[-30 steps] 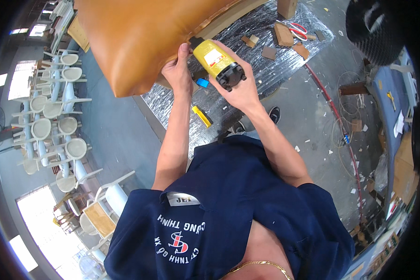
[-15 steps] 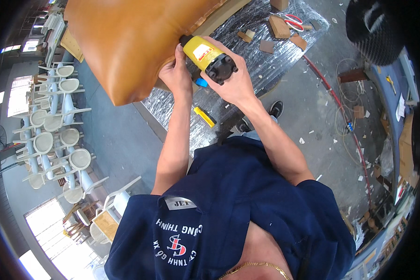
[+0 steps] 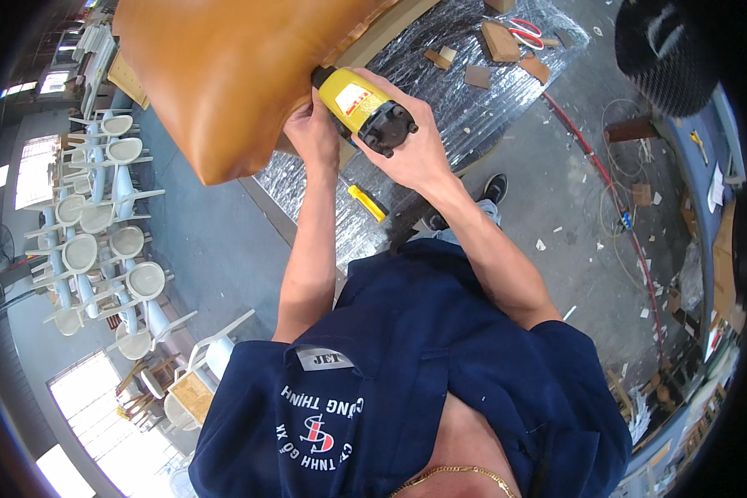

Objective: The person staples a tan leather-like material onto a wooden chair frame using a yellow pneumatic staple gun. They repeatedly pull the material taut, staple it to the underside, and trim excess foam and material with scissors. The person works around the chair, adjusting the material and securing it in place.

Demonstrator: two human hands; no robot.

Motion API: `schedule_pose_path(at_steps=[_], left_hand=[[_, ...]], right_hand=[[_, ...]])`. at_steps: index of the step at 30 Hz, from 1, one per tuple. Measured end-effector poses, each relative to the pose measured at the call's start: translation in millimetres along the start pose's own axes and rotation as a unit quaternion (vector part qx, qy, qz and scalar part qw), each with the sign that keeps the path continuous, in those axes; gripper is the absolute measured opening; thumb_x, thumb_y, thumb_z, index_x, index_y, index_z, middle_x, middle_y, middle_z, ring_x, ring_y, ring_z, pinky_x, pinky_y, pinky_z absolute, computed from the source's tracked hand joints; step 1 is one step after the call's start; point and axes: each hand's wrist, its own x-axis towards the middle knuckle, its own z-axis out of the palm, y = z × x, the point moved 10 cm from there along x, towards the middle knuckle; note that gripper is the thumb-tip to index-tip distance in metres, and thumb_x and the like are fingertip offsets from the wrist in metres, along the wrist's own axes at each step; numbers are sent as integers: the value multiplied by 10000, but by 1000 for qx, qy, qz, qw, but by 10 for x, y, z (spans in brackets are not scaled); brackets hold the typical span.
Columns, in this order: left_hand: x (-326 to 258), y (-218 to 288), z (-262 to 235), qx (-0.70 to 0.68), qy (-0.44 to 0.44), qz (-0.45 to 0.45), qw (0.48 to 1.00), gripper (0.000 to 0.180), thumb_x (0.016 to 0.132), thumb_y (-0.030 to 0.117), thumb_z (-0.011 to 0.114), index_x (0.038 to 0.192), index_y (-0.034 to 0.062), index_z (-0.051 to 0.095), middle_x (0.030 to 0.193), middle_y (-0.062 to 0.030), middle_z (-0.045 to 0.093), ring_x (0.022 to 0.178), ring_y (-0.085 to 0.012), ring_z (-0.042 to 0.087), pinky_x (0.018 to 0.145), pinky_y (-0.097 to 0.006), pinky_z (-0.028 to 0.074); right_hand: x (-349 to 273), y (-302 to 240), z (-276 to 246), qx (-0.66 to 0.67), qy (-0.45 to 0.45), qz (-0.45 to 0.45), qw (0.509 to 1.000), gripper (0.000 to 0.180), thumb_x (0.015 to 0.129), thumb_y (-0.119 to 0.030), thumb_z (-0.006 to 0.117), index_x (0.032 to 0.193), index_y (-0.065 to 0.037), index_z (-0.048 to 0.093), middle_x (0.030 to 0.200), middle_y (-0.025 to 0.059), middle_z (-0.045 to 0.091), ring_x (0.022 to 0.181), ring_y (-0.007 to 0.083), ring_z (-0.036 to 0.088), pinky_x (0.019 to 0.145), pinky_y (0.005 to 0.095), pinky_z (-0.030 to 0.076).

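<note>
Yellow tool (image 3: 353, 95) in right hand (image 3: 413, 148), left hand (image 3: 313, 137) at leather (image 3: 216, 83)

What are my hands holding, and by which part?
The right hand holds the yellow tool beneath its body; the exact grip is hidden. The left hand is at the brown leather; whether it grips cannot be told.

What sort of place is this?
Likely a furniture upholstery workshop: many pale chairs on the left, a tan leather-like cover at the top, and a yellow-and-black handheld tool in the right hand.
</note>
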Motion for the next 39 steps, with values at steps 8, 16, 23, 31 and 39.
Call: schedule_pose_path(at_steps=[8, 16, 23, 31, 39], left_hand=[[-52, 87, -53, -148, 79, -27, 985, 241, 994, 174, 646, 994, -60, 706, 933, -83, 728, 805, -124, 693, 735, -252, 561], [29, -107, -192, -24, 15, -13, 1000, 249, 996, 135, 637, 1126, -65, 706, 1072, -73, 723, 960, -110, 641, 884, -262, 501], [-6, -40, -167, -117, 35, -42, 992, 323, 992, 230, 654, 1091, -71, 711, 1022, -94, 715, 924, -120, 633, 873, -270, 499], [52, -93, -299, 20, -41, -38, 998, 324, 1009, 253, 623, 1130, -34, 711, 1064, -71, 732, 956, -126, 641, 893, -284, 492], [9, -131, -347, -59, -17, -53, 997, 326, 1014, 243, 616, 1193, -25, 665, 1139, -90, 701, 1040, -144, 624, 949, -314, 475]], right_hand=[[-67, 28, -5, 8, 3, 5, 1000, 659, 704, -5, 756, 1334, -10, 565, 1170, 206, 691, 1103, 339, 680, 925, 359, 529], [-43, -34, 103, 17, -5, -14, 1000, 672, 692, -17, 776, 1331, -21, 566, 1125, 208, 698, 1046, 334, 700, 892, 359, 537], [-96, 11, 96, 19, 15, 10, 1000, 664, 693, -5, 757, 1329, -34, 570, 1147, 199, 698, 1063, 345, 691, 903, 364, 535], [-166, -24, 259, -2, -47, 38, 998, 683, 748, 9, 729, 1397, -15, 517, 1273, 167, 658, 1190, 236, 642, 1002, 342, 490], [-196, -42, 230, 17, 19, 7, 1000, 690, 668, 13, 748, 1330, -42, 562, 1115, 211, 693, 1055, 372, 682, 890, 371, 533]])
